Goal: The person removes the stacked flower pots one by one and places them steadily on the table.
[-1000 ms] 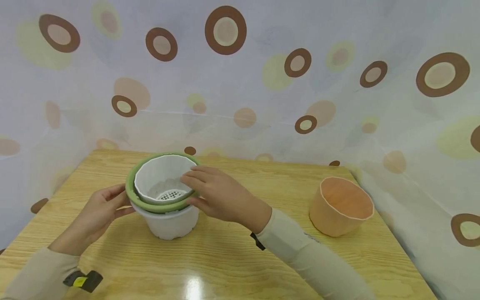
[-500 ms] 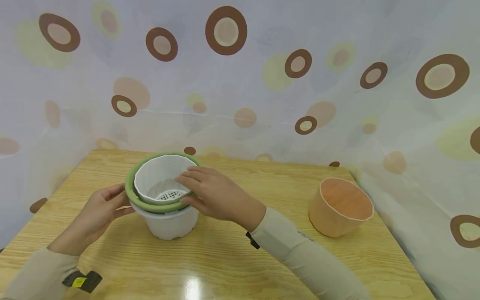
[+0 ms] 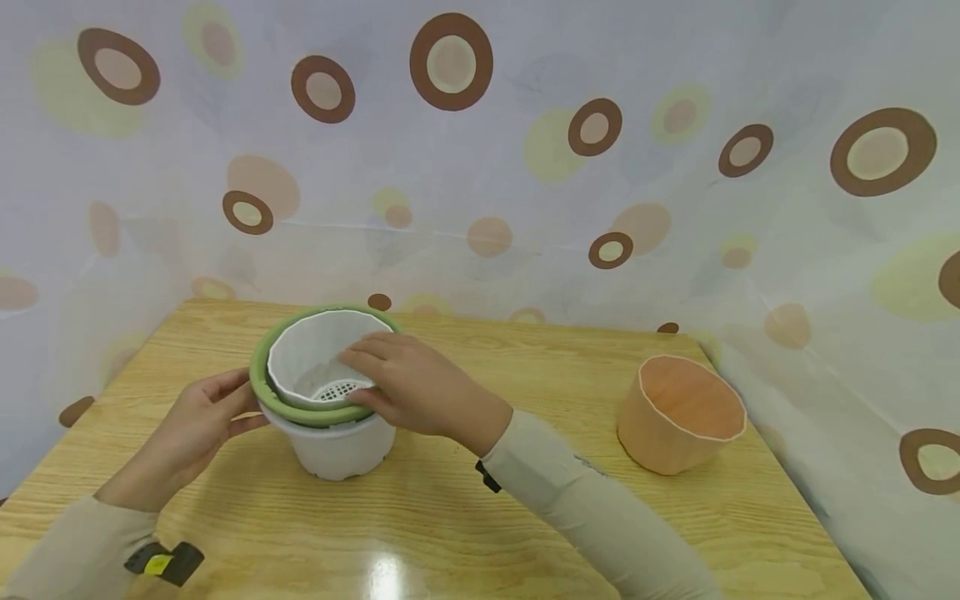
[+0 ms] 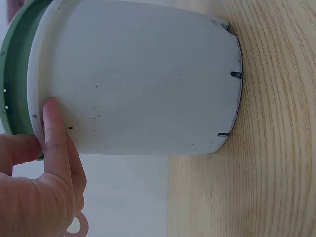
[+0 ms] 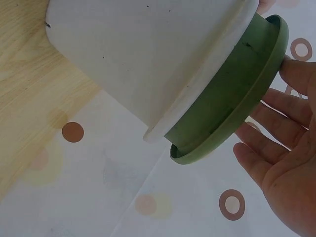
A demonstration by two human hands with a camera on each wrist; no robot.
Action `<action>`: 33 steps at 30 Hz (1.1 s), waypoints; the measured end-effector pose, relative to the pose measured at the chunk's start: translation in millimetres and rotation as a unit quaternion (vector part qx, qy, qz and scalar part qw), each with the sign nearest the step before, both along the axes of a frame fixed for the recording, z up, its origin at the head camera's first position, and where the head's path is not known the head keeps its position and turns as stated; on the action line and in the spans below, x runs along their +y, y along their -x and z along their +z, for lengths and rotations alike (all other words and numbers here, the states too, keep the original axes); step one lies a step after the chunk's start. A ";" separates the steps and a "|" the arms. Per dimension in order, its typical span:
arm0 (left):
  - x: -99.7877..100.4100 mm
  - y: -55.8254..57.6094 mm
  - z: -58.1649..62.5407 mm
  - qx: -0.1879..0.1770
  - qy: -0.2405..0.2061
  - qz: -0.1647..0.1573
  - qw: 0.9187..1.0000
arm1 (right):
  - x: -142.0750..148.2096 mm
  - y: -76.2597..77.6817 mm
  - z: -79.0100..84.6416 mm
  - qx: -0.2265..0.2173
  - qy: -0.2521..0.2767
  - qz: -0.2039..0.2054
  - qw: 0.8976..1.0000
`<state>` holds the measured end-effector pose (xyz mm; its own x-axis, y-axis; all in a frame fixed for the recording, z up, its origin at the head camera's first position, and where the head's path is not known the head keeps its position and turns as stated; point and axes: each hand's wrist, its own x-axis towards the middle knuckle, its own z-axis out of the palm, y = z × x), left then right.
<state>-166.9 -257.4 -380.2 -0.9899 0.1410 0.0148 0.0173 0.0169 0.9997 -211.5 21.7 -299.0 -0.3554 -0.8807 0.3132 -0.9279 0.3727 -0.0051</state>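
Three nested flowerpots stand upright on the wooden table (image 3: 525, 517), left of the middle. Outermost is a white flowerpot (image 3: 341, 452). A green flowerpot (image 3: 318, 415) sits within it, its broad rim showing above. Inside the green one is a smaller white flowerpot (image 3: 300, 354) with a grid of holes in its bottom. My left hand (image 3: 197, 421) holds the stack's left side, fingers under the outer white rim and thumb by the green pot. My right hand (image 3: 420, 387) reaches over the right side, its fingers spread above the green rim and overlapping the inner pot's opening.
An orange flowerpot (image 3: 660, 425) stands by itself near the table's right side. A patterned sheet (image 3: 480, 167) hangs behind the table and along its right.
My right hand has moved left, farther over the opening of the inner white flowerpot. My left hand, the stacked flowerpots and the orange one have stayed in place.
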 end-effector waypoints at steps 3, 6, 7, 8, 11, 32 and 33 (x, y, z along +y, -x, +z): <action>0.4 0.0 0.2 0.001 0.001 -0.001 1.000 | -3.0 0.3 -1.3 -0.003 -0.009 -0.006 1.000; 0.9 0.0 -0.1 0.004 -0.001 -0.004 1.000 | -5.5 0.4 -1.6 -0.012 -0.020 -0.015 1.000; 1.0 0.0 -0.1 0.005 -0.002 -0.004 1.000 | -6.2 0.2 -1.5 -0.014 -0.024 -0.017 0.999; 1.0 -0.1 0.0 0.006 0.000 -0.004 1.000 | -6.7 -0.1 -1.1 -0.019 -0.026 -0.019 0.999; 0.8 -0.3 0.6 0.004 0.004 -0.004 1.000 | -8.3 -1.1 0.5 -0.035 -0.032 -0.018 0.999; -0.2 -0.7 1.1 0.010 0.003 -0.008 1.000 | -17.4 -1.9 7.5 -0.117 -0.059 -0.014 0.991; -0.4 -0.9 0.9 0.010 0.003 -0.008 1.000 | -17.6 -2.3 8.0 -0.118 -0.061 -0.015 0.991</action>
<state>-166.0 -257.8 -379.3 -0.9869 0.1575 0.0338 0.0379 0.0227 0.9990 -209.2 4.1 -291.0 -0.4323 -0.8949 0.1105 -0.8950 0.4108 -0.1738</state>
